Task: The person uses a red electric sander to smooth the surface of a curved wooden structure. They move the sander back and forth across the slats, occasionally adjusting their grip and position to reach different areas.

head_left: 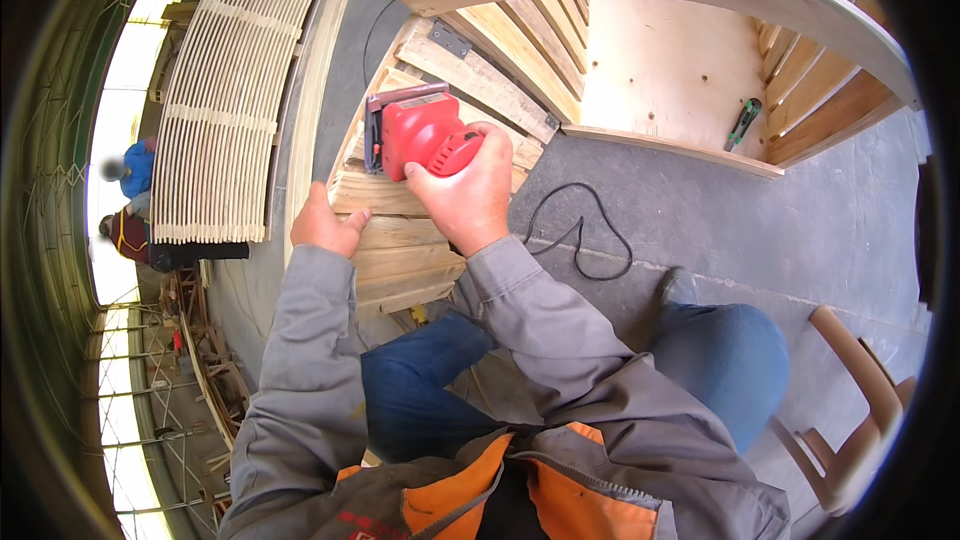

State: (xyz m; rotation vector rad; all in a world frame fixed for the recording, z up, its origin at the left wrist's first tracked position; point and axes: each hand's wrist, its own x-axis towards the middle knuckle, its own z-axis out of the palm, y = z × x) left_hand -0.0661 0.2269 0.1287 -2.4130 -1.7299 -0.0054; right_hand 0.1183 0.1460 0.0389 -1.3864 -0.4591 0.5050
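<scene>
Yep, from here, right hand (472,188), fingers curled round red sander (408,130), left hand (330,226), thumb spread, at slatted panel (405,237), left side

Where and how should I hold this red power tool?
Probably grip the red power tool by its rounded right end, coming from the right: that end points right and suits a palm, as the right hand wrapped around it shows, while the dark, flat-edged side faces left, away from the fingers.
</scene>
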